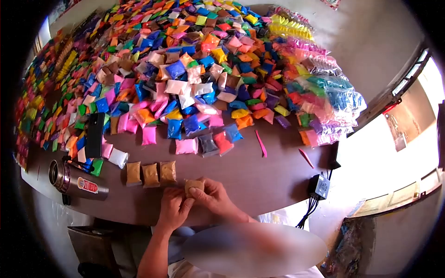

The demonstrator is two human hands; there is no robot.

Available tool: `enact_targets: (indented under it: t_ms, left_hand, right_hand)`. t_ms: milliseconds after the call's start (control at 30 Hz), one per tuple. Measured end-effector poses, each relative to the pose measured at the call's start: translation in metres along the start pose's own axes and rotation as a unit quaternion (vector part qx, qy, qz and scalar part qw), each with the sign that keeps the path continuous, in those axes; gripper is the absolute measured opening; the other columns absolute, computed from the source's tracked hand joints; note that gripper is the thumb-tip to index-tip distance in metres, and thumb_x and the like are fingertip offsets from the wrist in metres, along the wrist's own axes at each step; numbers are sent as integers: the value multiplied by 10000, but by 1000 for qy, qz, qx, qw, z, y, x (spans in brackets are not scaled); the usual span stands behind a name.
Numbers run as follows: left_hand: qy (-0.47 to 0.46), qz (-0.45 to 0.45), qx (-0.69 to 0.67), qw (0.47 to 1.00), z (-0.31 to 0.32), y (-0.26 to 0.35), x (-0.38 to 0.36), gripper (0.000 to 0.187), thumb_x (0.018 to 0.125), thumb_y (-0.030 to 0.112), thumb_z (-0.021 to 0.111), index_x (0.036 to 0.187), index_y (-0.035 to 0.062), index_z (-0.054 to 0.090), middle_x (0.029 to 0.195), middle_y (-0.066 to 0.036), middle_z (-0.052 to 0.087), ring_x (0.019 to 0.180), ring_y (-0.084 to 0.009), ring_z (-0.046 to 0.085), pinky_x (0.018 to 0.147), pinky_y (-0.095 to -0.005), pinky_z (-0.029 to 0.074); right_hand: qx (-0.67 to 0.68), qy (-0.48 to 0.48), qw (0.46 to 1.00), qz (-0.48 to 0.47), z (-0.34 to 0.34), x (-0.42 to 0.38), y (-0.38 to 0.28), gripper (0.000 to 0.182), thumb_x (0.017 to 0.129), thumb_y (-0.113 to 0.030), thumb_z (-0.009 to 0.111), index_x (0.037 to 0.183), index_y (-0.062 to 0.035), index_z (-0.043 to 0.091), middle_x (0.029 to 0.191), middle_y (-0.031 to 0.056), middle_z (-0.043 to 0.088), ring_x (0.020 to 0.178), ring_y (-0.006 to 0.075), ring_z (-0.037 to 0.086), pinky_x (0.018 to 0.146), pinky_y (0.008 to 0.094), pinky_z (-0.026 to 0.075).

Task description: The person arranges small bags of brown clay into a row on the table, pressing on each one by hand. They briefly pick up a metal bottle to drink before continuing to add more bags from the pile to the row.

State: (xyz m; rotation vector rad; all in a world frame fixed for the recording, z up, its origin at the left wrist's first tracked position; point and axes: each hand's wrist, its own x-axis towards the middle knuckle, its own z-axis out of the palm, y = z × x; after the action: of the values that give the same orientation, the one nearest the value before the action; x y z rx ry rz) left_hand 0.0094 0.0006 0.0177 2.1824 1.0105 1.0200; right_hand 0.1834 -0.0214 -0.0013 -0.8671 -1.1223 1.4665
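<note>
Near the table's front edge, both hands hold a small tan packet (194, 186) between them. My left hand (174, 206) grips its left side, fingers curled and thumb pressed on its lower part. My right hand (211, 195) pinches the packet from the right, its thumb lying across the front. Just left of the hands, three brown packets lie in a row: a left one (133, 174), a middle one (151, 175) and a right one (168, 173).
A large heap of coloured packets (176, 70) covers the back of the table (232, 178). At left are a metal flask (79, 182) and a black phone (95, 135). Pink tools (261, 144) and a black box with cables (319, 186) lie at right.
</note>
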Motion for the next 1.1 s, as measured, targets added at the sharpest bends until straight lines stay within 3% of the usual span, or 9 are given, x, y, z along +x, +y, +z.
enact_targets:
  t_ms: [100,167,300,500,600,700,767,1000,1100]
  left_hand:
    - [14,3,1,1000,4,-7,-4,218,906,220,620,831,17,640,833,-154,646,818,-374,591,795,-460,446]
    - [26,4,3,1000,7,-8,-6,213,908,221,620,846,19,638,843,-155,646,820,-376,590,804,-462,448]
    - [19,7,33,999,6,-7,-5,198,915,217,610,883,23,636,858,-159,645,830,-381,590,817,-463,455]
    - [8,-1,29,1000,5,-9,-7,166,877,145,647,767,24,617,782,-140,621,785,-358,588,771,-447,456]
    - [-14,-5,5,1000,3,-6,-3,245,876,137,657,690,16,553,695,-123,564,723,-337,562,726,-413,428]
    - [-7,-3,13,1000,1,-4,-1,272,868,136,672,668,17,532,680,-126,542,694,-327,545,699,-410,415]
    - [-4,-1,13,1000,1,-6,-1,291,879,143,668,662,20,518,666,-119,528,667,-324,530,684,-409,407]
    - [-2,1,2,1000,0,-5,0,295,892,189,676,667,37,561,672,-104,561,670,-314,559,680,-412,413]
    - [-3,4,3,1000,0,-7,-1,290,883,180,679,655,45,562,668,-100,566,663,-310,566,665,-415,409]
  right_hand:
    - [-5,30,1000,-3,7,-2,-1,221,994,-179,618,1088,21,604,961,24,627,877,83,544,781,272,493]
    - [-174,62,978,-97,3,-2,6,251,988,-194,620,1072,42,599,937,70,633,842,109,546,755,297,493]
    - [-235,74,963,-110,1,1,8,267,980,-197,625,1070,53,594,928,112,635,812,142,552,724,321,493]
    - [-7,85,996,-2,4,-2,-7,229,997,-159,601,1120,35,601,1016,59,645,910,128,589,819,293,510]
    - [101,184,978,10,-2,7,-7,231,1006,-144,585,1158,31,591,1041,31,645,943,128,605,856,285,510]
    - [-6,159,987,-22,-10,13,-11,245,974,-112,615,1177,22,580,998,74,672,903,140,627,816,299,523]
    - [-343,140,928,-32,-13,18,-23,293,915,-87,664,1181,4,580,929,142,677,839,190,652,782,321,530]
    - [-340,89,936,9,-13,53,-29,415,838,-137,726,1210,-21,584,869,133,674,824,220,668,730,336,537]
    - [-383,96,918,47,-5,56,-30,477,826,-149,757,1235,-13,551,966,213,700,871,350,698,775,374,544]
